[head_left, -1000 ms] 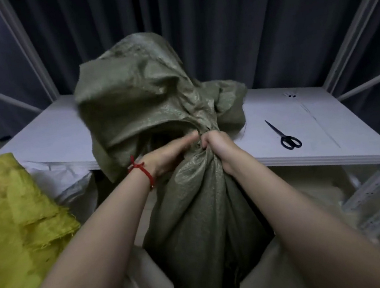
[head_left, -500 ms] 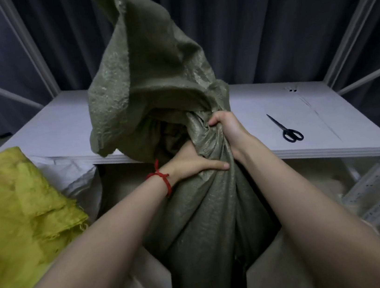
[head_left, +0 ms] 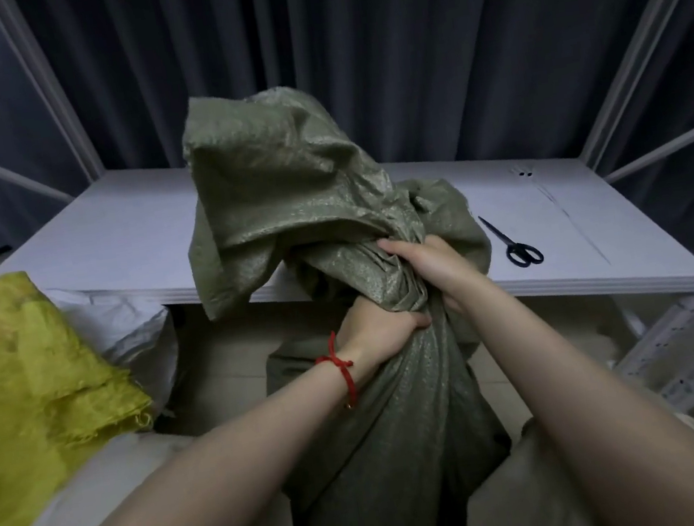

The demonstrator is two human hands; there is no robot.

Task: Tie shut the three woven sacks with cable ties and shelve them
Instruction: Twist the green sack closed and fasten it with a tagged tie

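Right, on my feed the white shelf board [head_left: 109, 233] runs across the back. The green woven sack [head_left: 408, 455] stands upright in front of it, neck bunched, loose top flopped over. A yellow sack [head_left: 18, 376] sits low left. Both hands clamp the green neck: left hand [head_left: 374, 330] lower, right hand [head_left: 430, 264] just above. Black scissors [head_left: 517, 248] lie on the board, right of the sack
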